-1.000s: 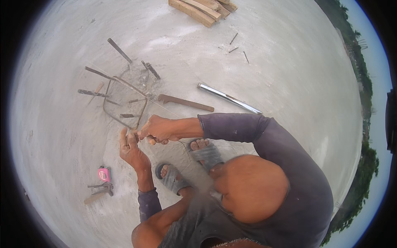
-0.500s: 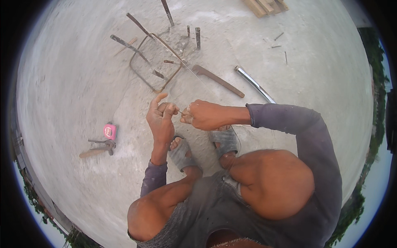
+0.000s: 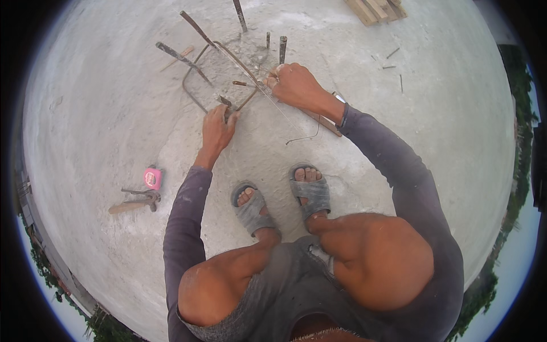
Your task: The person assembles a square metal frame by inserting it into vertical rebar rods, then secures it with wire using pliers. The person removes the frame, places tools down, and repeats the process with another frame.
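A bent rebar stirrup (image 3: 244, 69) sits around several rebar stubs (image 3: 171, 52) that stick up from the concrete. My left hand (image 3: 216, 134) is closed on its near corner, beside a short stub; the fingertips are partly hidden. At the right corner, my right hand (image 3: 301, 88) pinches a thin tie wire (image 3: 317, 132), whose loose end trails down toward my feet. Under that hand lies a rusty flat bar tool (image 3: 327, 123), mostly covered. The shiny metal tube (image 3: 339, 97) shows only a bit past my right wrist.
On the left lie a pink tape measure (image 3: 152, 178) and a wooden-handled hammer (image 3: 137, 202). A wood strip (image 3: 178, 58) rests beyond the stirrup. Wooden planks (image 3: 376, 10) lie at the far right, with a few nails (image 3: 393, 52) nearer. My sandalled feet (image 3: 310, 188) stand below the stirrup.
Both hands were together near my feet, working the wire. They have moved apart and forward: the left to the stirrup's near corner, the right with the wire to its right corner.
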### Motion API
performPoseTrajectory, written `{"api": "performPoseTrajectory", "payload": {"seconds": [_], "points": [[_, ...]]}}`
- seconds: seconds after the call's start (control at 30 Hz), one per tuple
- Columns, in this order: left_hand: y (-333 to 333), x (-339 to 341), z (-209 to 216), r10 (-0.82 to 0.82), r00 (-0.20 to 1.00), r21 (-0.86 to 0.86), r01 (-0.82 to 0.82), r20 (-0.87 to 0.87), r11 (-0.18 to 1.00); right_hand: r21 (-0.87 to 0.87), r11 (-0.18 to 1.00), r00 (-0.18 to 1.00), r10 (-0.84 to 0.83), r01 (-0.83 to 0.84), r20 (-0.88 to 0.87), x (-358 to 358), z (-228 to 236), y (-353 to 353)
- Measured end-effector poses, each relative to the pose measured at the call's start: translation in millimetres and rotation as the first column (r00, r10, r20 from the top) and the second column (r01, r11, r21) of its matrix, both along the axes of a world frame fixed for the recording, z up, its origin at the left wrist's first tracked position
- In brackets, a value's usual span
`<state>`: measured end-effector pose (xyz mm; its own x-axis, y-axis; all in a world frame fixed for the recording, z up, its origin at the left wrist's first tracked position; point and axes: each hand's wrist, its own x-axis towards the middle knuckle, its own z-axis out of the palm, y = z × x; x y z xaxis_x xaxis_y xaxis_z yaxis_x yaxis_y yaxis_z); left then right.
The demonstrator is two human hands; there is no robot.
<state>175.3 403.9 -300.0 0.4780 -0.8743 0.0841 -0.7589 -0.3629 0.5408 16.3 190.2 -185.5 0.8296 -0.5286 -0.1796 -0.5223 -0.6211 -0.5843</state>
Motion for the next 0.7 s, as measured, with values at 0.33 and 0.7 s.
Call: {"api": "performPoseTrajectory", "payload": {"seconds": [0.33,0.7], "points": [[-7.5,6.2,-2.0,-0.031,0.999,0.052,0.032,-0.022,0.998,0.364,0.929,0.988,-0.011,0.066,-0.153,61.7,-83.2,-49.1],[-17.7,-7.7,35.0,0.113,0.993,0.261,-0.102,-0.025,0.96,0.115,0.986,0.991,-0.113,0.121,-0.078,79.5,-92.7,-37.6]]}}
